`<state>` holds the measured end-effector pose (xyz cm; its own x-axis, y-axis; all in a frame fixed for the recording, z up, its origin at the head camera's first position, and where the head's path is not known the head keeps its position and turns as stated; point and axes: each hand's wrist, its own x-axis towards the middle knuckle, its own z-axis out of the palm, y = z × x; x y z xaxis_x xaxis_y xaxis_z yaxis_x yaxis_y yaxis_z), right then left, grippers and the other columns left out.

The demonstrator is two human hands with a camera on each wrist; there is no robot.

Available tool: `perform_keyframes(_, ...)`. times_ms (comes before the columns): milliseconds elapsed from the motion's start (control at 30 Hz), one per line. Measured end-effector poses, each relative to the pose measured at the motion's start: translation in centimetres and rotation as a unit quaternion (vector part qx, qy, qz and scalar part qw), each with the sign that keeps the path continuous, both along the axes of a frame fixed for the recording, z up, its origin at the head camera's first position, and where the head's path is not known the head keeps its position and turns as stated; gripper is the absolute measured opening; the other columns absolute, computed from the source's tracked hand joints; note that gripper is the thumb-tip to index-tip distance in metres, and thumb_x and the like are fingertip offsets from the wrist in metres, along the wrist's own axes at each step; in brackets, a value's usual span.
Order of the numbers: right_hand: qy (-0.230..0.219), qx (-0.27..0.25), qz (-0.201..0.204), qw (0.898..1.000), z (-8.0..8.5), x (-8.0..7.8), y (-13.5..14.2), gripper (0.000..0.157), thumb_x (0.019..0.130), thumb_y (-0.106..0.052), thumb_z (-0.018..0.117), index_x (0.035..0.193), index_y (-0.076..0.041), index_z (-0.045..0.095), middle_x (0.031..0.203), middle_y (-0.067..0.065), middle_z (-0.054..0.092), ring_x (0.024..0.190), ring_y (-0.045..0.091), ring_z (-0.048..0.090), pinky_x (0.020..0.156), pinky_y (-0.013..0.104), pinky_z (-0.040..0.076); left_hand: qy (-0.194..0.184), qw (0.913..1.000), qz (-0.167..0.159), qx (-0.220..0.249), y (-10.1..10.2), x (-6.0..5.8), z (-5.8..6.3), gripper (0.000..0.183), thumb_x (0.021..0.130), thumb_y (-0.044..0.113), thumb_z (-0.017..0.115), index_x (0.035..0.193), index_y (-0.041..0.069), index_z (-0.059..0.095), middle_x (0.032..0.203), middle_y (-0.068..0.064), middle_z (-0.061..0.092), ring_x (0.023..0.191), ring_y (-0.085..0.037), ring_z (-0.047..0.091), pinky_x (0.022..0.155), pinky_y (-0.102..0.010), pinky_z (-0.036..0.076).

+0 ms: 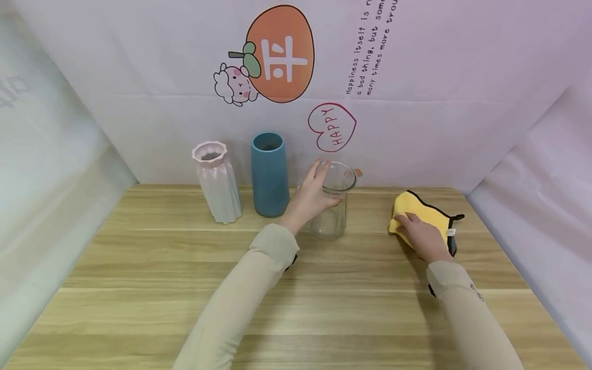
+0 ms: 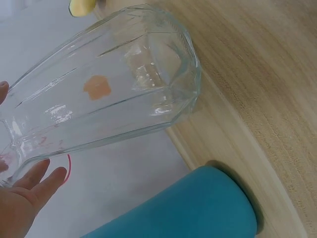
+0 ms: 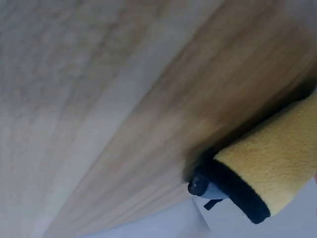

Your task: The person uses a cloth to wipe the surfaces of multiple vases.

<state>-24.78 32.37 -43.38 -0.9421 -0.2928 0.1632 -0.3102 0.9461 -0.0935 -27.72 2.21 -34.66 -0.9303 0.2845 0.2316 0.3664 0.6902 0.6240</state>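
Observation:
A clear glass vase [image 1: 332,222] with a wide rim stands on the wooden table. My left hand [image 1: 310,199] grips it near the neck, thumb and fingers on either side; in the left wrist view the fingers [image 2: 43,182] show at the narrow neck of the vase [image 2: 114,94]. On the right, my right hand [image 1: 425,237] pinches a yellow cloth [image 1: 422,206] with dark edging and a grey underside. The right wrist view shows the folded cloth [image 3: 277,153] on the tabletop, with almost none of the hand visible.
Left of the glass vase stand a blue vase [image 1: 270,180] and a pale pink pleated vase [image 1: 221,191]. Behind the wooden table [image 1: 139,288] hangs a white printed backdrop [image 1: 407,133], and white sheets close off both sides.

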Motion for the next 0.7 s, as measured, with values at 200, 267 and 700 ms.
perform_keyframes(200, 0.094, -0.049, 0.017, 0.994, 0.1, -0.2, -1.0, 0.030, 0.091, -0.015, 0.061, 0.120, -0.008, 0.057, 0.116, 0.028, 0.061, 0.063, 0.038, 0.062, 0.057, 0.050, 0.051, 0.008, 0.9999, -0.006, 0.004, -0.3, 0.3, -0.1, 0.090, 0.079, 0.034, 0.077, 0.151, 0.015, 0.027, 0.159, -0.010, 0.021, 0.132, -0.036, 0.047, 0.101, -0.049, 0.047)
perform_keyframes(267, 0.129, -0.070, 0.026, 0.989, 0.4, -0.4, -1.5, 0.030, 0.089, -0.013, 0.064, 0.118, -0.008, 0.059, 0.112, 0.025, 0.063, 0.063, 0.038, 0.062, 0.056, 0.050, 0.051, 0.011, 0.9999, -0.008, 0.005, -0.4, 0.4, 0.0, 0.089, 0.079, 0.033, 0.077, 0.151, 0.014, 0.027, 0.158, -0.010, 0.022, 0.131, -0.036, 0.048, 0.099, -0.049, 0.048)
perform_keyframes(700, 0.175, -0.192, 0.029, 0.965, 3.7, -0.5, -5.7, 0.034, 0.086, -0.005, 0.066, 0.120, -0.004, 0.061, 0.114, 0.025, 0.065, 0.102, 0.043, 0.063, 0.081, 0.055, 0.051, 0.007, 0.9998, -0.019, 0.002, -1.3, 0.6, -0.1, 0.093, 0.079, 0.035, 0.077, 0.152, 0.015, 0.024, 0.159, -0.008, 0.022, 0.135, -0.033, 0.045, 0.101, -0.048, 0.047)
